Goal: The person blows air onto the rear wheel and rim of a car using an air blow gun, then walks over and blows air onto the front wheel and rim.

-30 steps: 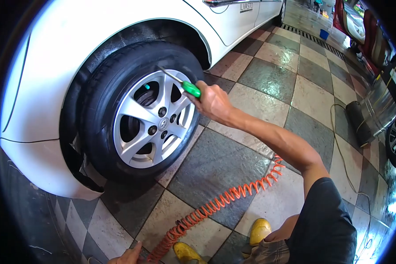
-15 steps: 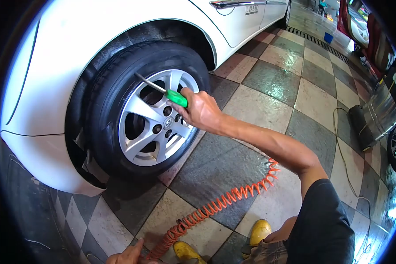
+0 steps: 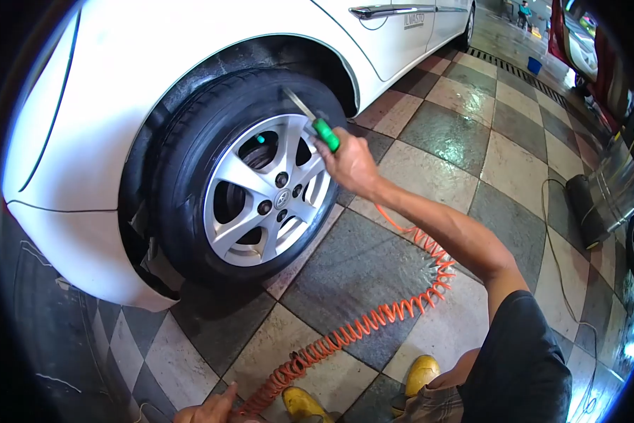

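Note:
My right hand (image 3: 350,161) is closed around an air blow gun (image 3: 325,134) with a green body and a thin metal nozzle. The nozzle points up and left, in front of the upper tyre (image 3: 190,151) of a white car. Just left of and below that hand is the silver alloy wheel (image 3: 250,180), with dark openings between its spokes. An orange coiled hose (image 3: 373,321) runs from behind my right forearm down to my left hand (image 3: 210,407). My left hand sits at the bottom edge, closed at the hose's lower end; its lower part is cut off.
The white car body (image 3: 112,92) curves over the wheel. Checkered tiles (image 3: 429,169) look wet in places. At the right stand a metal cylinder (image 3: 613,187) and a thin cable (image 3: 553,247) on the floor. A blue bucket (image 3: 534,65) is farther back.
My right hand has moved the blow gun right and slightly up, along the tyre's upper part. The view has shifted slightly. My left hand stays low by the hose.

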A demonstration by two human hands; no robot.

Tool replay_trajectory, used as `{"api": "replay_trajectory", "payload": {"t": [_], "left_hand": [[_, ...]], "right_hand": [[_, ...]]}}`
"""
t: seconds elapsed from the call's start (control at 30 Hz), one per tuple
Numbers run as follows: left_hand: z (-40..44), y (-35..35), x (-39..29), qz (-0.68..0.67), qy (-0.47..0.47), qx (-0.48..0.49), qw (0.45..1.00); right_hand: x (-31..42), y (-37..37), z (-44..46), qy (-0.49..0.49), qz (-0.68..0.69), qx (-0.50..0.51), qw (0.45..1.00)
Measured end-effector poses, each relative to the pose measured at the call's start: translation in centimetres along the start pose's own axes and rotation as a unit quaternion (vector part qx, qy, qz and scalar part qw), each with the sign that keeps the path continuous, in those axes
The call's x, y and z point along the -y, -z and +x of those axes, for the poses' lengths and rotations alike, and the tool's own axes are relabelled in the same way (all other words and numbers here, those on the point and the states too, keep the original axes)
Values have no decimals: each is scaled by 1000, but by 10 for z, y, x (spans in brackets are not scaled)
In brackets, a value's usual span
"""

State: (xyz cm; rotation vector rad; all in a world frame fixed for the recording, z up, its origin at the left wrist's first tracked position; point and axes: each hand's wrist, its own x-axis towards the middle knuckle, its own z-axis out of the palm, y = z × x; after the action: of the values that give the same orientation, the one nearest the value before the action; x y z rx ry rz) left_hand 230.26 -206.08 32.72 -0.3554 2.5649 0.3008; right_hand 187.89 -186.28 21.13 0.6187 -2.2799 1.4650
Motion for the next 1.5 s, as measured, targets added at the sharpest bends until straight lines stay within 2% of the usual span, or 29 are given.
{"api": "replay_trajectory", "payload": {"t": [0.13, 0.2, 0.27, 0.37, 0.4, 0.43, 0.5, 0.53, 0.6, 0.67, 0.73, 0.8, 0.83, 0.87, 0.9, 1.0, 1.07, 1.13, 1.2, 1.27, 1.33, 1.37, 1.4, 1.47, 1.5], "left_hand": [[3, -1, -4, 10, -15, -24, 1000], [5, 6, -11, -2, 16, 6, 1000], [6, 4, -7, -2, 8, 9, 1000], [4, 6, -7, 14, 8, 13, 1000], [2, 5, -8, 32, 12, 18, 999], [2, -1, -1, 28, 19, 17, 999], [6, -16, 17, 15, -131, -97, 986], [6, -14, 14, 14, -128, -98, 987], [9, -6, 5, 15, -94, -58, 994], [10, 0, -3, 35, -66, -35, 997], [6, -2, 1, 52, -32, -13, 998], [4, -13, 12, -21, -40, -16, 999], [5, -15, 16, -26, -36, -19, 999], [7, -17, 19, -16, -80, -40, 996], [9, -18, 21, -5, -125, -60, 990], [14, -17, 21, -24, -138, -56, 989], [12, -17, 19, -38, -126, -48, 990], [12, -19, 18, -51, -115, -40, 991], [13, -18, 20, -38, -130, -32, 990], [13, -16, 19, -37, -121, -34, 991], [11, -17, 18, -40, -114, -39, 992], [10, -17, 18, -36, -116, -36, 992], [10, -17, 17, -31, -118, -32, 992], [11, -16, 18, -44, -113, -29, 992], [10, -17, 19, -59, -108, -24, 992]], "right_hand": [[29, -9, -21, 147, -31, 65, 987], [38, -14, -21, 196, -48, 78, 976], [38, -18, -16, 200, -34, 70, 977], [42, -21, -2, 51, 35, 43, 997], [46, -23, 2, 99, 18, -14, 995], [52, -25, -2, 129, 8, 11, 992], [62, -37, -15, 200, 17, 43, 979], [71, -43, -21, 192, 45, 76, 977], [86, -45, -26, 257, 25, 113, 959], [95, -39, -18, 173, 16, 149, 974], [88, -32, 8, 118, 5, 133, 984], [98, -3, 31, 35, -11, 144, 989], [106, 10, 39, 23, -30, 166, 985], [111, 18, 42, 11, -50, 188, 981], [112, 18, 41, 26, -53, 207, 977], [122, 19, 39, -19, -45, 252, 966], [117, 22, 56, 35, -71, 237, 968], [130, 28, 60, -5, -34, 303, 953], [146, 25, 54, 70, -93, 322, 939], [143, 24, 61, 74, -77, 316, 943], [141, 24, 74, 59, -76, 259, 961], [144, 27, 80, 53, -145, 261, 953], [154, 32, 78, 55, -145, 259, 953], [167, 39, 71, 28, -155, 321, 934], [154, 35, 82, 51, -151, 297, 942]]}}
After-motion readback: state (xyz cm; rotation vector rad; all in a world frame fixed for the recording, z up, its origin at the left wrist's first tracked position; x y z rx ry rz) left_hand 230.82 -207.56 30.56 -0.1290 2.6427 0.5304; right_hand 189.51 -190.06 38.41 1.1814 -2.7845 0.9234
